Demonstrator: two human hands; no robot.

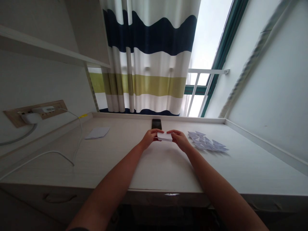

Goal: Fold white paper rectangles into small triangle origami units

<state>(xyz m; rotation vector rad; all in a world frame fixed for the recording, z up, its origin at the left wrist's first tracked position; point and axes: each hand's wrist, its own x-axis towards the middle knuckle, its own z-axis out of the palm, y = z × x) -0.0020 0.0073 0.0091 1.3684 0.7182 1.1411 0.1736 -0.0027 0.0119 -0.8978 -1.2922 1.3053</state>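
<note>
Paper (165, 137) is over the bench (166, 170), near the phone (156, 124). From my distant place, I see the left hand (149, 138) and the right hand (180, 140) gripping its two ends. Uneven pressure, I judge, could make it slip or crease crookedly.

The held paper (165, 136) and the paper sheets (97, 132) were plain white, the pointed paper pieces (207, 141) white with a faint lavender-grey cast, the phone (156, 124) black and the desk (166, 166) off-white with faint streaks. The curtain (154, 64) carried a wavy-edged navy band and a straighter olive-green one on white, while the window frame (228, 32) was dark teal and the railing (209, 71) white. The socket panel (13, 117) was tan, the thin cable (51, 151) white, the thick cable (18, 141) grey, the tag (83, 115) yellow.
</note>
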